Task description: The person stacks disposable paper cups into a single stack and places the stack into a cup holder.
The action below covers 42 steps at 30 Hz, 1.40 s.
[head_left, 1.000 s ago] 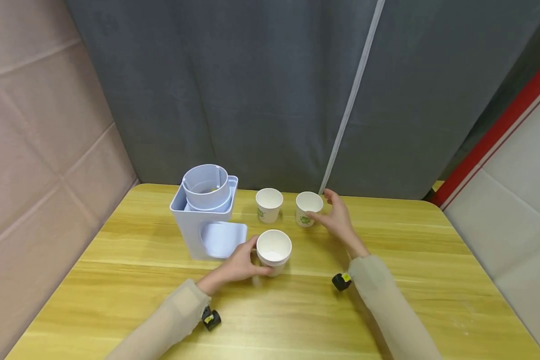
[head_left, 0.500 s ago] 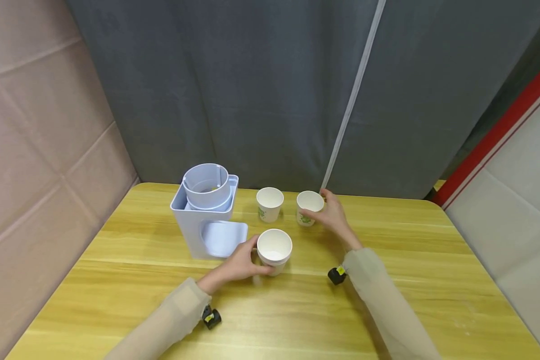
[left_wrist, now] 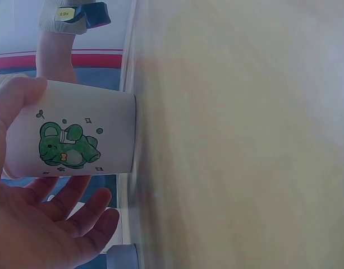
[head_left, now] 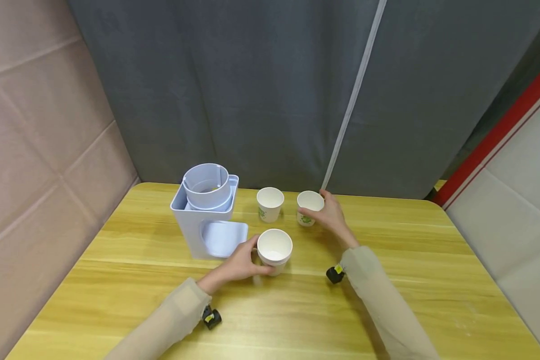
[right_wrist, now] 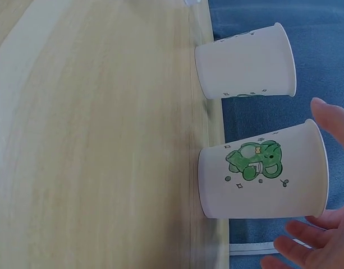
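In the head view my left hand (head_left: 239,261) holds a small stack of white paper cups (head_left: 274,246) upright on the table, thumb on the near side. The left wrist view shows a green cartoon animal on the outer cup (left_wrist: 76,129), the thumb near its rim and the fingers on the opposite side. Farther back, my right hand (head_left: 335,216) is spread around a single paper cup (head_left: 309,201). In the right wrist view, blue curtain shows between the thumb (right_wrist: 333,120) and that cup, while the fingers (right_wrist: 315,232) reach its rim. Another paper cup (head_left: 269,204) stands left of it.
A pale blue plastic dispenser-like box (head_left: 191,230) with a round open top (head_left: 207,186) and a low tray (head_left: 225,239) stands left of the cups. A grey curtain (head_left: 252,100) hangs behind the wooden table (head_left: 274,320). Light panels flank both sides.
My right hand has shifted slightly left, closer around the back right cup, then stays nearly still. The left hand and the cups look unmoved.
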Available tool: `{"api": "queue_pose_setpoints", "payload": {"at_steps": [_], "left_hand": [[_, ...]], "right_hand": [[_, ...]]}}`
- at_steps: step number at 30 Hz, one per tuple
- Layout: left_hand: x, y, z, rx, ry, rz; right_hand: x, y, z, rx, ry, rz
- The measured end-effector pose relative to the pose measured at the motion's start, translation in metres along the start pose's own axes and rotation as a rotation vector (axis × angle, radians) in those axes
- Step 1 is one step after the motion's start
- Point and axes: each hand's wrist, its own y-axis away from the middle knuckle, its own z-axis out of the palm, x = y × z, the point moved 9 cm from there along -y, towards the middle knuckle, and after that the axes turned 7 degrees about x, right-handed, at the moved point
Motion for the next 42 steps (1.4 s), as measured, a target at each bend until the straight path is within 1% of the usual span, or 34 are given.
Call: {"api": "queue_pose_setpoints", "payload": {"at_steps": [8,15,30,42], "left_hand": [[-0.0016,-0.0001,0.0006,0.0,0.005,0.002],[-0.003,-0.0008,0.0004,-0.001,0.005,0.003],[-0.0022,-0.0007,0.0005,0.001,-0.008,0.004],[-0.0037,-0.0012,0.0003,0.003,0.002,0.002]], "right_hand": [[-0.0015,0.0006,0.0003,0.006,-0.007,-0.015],[-0.0003,0.0009,0.0011,0.013,-0.022,-0.011],[-0.0023,0.0021,-0.0004,0.03,-0.029,-0.029],[-0.0009,0.0073,-0.0066,0.031,-0.023,-0.047]]}}
